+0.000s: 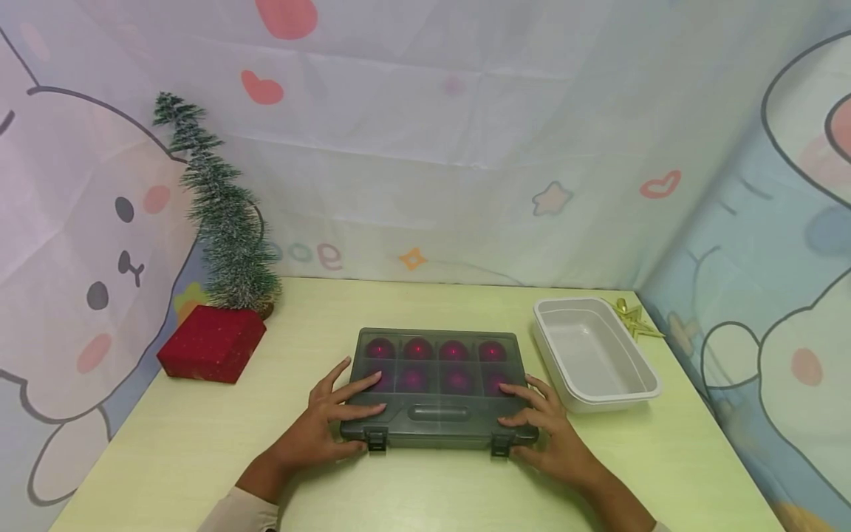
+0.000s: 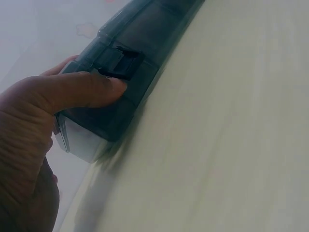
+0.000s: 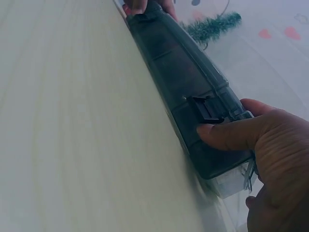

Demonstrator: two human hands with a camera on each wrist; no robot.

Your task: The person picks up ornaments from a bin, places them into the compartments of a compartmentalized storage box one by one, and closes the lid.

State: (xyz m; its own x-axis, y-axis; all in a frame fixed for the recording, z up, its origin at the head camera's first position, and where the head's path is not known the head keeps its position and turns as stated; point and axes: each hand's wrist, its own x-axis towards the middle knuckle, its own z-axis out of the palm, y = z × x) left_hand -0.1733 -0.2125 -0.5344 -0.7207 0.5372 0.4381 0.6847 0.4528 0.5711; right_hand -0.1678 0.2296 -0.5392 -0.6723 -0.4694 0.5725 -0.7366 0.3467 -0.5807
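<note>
A grey see-through plastic case (image 1: 439, 414) lies on the table with its lid down. Through the lid show round red balls (image 1: 418, 349), one per compartment, in two rows. My left hand (image 1: 326, 421) grips the left front corner, fingers on top of the lid and thumb (image 2: 108, 89) on the front side at the left latch (image 2: 124, 63). At the other corner, my right hand (image 1: 555, 428) holds the case the same way, its thumb (image 3: 227, 135) just under the right latch (image 3: 205, 108). Both black latches sit on the front side.
Right of the case stands a white plastic bin (image 1: 592, 355), close to my right hand. Behind it lie gold star ornaments (image 1: 634, 321). At the left are a red box (image 1: 213, 343) and a small frosted Christmas tree (image 1: 233, 236). A printed cloth backdrop (image 1: 412, 148) borders the table.
</note>
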